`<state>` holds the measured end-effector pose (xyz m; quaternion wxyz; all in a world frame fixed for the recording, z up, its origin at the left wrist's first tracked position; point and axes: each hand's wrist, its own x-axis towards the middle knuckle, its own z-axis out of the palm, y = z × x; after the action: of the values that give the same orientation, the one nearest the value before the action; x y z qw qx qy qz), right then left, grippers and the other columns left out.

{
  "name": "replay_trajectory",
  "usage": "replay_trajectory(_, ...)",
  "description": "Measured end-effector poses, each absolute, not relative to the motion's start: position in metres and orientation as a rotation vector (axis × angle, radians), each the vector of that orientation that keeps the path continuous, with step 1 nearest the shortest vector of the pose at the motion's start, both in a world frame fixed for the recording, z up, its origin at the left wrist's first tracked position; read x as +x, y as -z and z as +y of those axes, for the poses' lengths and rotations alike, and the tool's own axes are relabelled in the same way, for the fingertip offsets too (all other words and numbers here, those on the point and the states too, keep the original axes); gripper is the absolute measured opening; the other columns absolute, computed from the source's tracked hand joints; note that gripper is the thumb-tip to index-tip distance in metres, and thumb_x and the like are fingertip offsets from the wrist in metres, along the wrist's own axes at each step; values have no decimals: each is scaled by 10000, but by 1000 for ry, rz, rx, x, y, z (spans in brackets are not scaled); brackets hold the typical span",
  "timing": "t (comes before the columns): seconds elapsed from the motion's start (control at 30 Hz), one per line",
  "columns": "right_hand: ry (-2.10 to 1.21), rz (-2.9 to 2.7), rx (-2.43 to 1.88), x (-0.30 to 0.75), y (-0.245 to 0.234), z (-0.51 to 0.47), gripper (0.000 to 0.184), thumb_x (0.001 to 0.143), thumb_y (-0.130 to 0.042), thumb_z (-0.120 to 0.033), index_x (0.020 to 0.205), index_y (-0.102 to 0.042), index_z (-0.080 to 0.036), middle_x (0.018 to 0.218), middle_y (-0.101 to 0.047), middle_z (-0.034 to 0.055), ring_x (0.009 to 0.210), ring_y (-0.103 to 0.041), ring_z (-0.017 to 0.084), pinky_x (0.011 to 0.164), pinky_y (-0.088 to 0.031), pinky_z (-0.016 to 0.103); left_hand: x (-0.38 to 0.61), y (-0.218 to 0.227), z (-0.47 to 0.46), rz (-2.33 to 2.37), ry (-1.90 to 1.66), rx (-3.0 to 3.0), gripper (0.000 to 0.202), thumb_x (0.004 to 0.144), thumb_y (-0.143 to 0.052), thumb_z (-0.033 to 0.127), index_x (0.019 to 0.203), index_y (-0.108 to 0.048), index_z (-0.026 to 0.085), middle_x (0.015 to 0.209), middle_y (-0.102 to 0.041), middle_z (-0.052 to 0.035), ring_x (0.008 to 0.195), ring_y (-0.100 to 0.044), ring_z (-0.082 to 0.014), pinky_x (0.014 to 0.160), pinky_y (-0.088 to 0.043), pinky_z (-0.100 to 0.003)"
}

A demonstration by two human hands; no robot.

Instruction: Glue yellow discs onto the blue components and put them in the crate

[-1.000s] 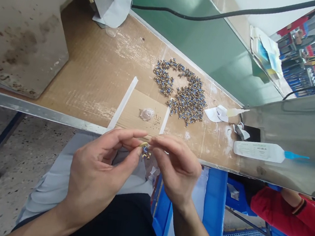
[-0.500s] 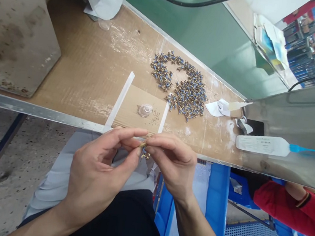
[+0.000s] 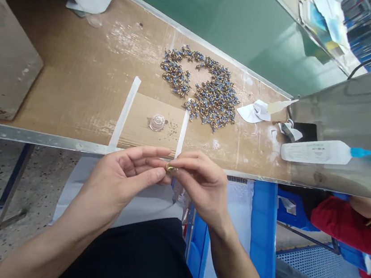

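Observation:
A small brass-coloured metal piece (image 3: 171,168) with a curved end sits between my two hands, just off the table's front edge. My right hand (image 3: 202,186) pinches it between thumb and fingertips. From the other side, the thumb and bent fingers of my left hand (image 3: 130,173) close at its edge, while the left index finger stretches out above. Fingers hide most of the piece. Behind my hands, a small clear round dish (image 3: 157,122) rests on a taped cardboard patch (image 3: 136,128), beside scattered tiny bits (image 3: 172,130). Farther back lies a pile of small brass-and-blue pieces (image 3: 214,95).
To the right lie a white bottle with a blue nozzle (image 3: 317,150), a pale nozzle (image 3: 280,106) and crumpled white paper (image 3: 254,111). A stained metal housing (image 3: 9,58) stands left. Blue bins (image 3: 264,230) are below the table. A co-worker's red sleeve (image 3: 347,222) shows at right.
The view has shifted, so the table items appear farther left. The piece has turned between my fingertips; its blue part no longer shows. My left thumb has eased down and away slightly.

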<state>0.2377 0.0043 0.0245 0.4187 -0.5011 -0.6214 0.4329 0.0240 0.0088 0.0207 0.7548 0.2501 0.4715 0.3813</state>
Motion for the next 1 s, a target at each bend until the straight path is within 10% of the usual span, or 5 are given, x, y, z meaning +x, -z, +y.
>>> replay_trajectory(0.7, -1242, -889, -1251, 316, -3, -53, 100, 1014, -931, -367, 1069, -906, -287, 1082, -824, 10, 968, -822, 164, 835, -748, 296, 119, -28, 18, 1063, -540, 631, 350, 805, -1104, 306, 1106, -946, 221, 902, -939, -75, 772, -903, -219, 829, -762, -269)
replay_trajectory(1.0, -802, -1148, -1346, 332, 3, -74, 122, 1098, -809, -199, 1124, -890, -287, 1155, -831, 16, 1077, -816, 145, 1039, -698, 304, 142, -11, 12, 1142, -489, 861, 388, 803, -1109, 309, 1132, -914, 238, 963, -943, 11, 847, -889, -171, 848, -715, -136)
